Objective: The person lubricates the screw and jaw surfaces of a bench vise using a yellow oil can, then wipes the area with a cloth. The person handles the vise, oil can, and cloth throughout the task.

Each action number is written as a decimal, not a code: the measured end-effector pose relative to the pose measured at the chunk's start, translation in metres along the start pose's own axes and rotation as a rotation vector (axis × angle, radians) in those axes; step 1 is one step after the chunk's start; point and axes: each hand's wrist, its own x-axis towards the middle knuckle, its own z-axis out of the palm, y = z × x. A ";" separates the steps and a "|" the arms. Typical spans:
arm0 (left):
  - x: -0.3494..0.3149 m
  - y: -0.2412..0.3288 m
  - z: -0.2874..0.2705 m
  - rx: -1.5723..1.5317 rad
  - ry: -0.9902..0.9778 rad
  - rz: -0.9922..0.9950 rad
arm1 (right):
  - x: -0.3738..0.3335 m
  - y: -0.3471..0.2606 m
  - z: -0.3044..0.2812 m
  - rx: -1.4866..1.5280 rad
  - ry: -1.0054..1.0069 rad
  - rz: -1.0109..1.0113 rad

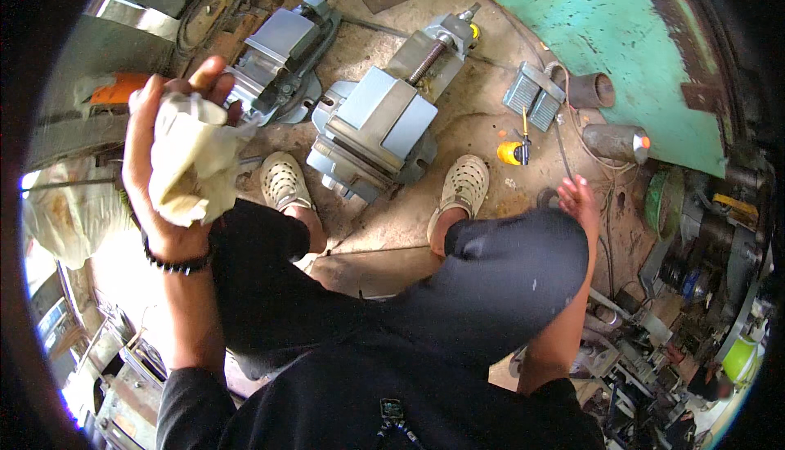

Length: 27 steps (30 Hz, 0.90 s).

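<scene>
A crumpled cream rag [195, 159] is gripped in my left hand [151, 147], raised at the left with its palm turned up. The fingers curl around the cloth's far side. My right hand [580, 199] hangs beside my right knee, empty as far as it shows, with its fingers apart; the knee hides part of it. On the floor ahead of my feet sits a grey machine vise [380, 127] with a long screw [431, 60]. To its left stands a second grey machine vise [280, 45].
A small yellow oil can [510, 153] lies near a grey foot pedal [533, 96] on the right. Beyond it are metal cylinders [615, 142] and a green metal panel [564, 20]. Cables run over the floor. Tools and metal parts [638, 352] crowd the lower right.
</scene>
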 end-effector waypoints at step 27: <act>-0.025 0.030 0.106 0.715 0.745 -0.470 | 0.049 -0.081 -0.020 -1.204 -0.297 -0.081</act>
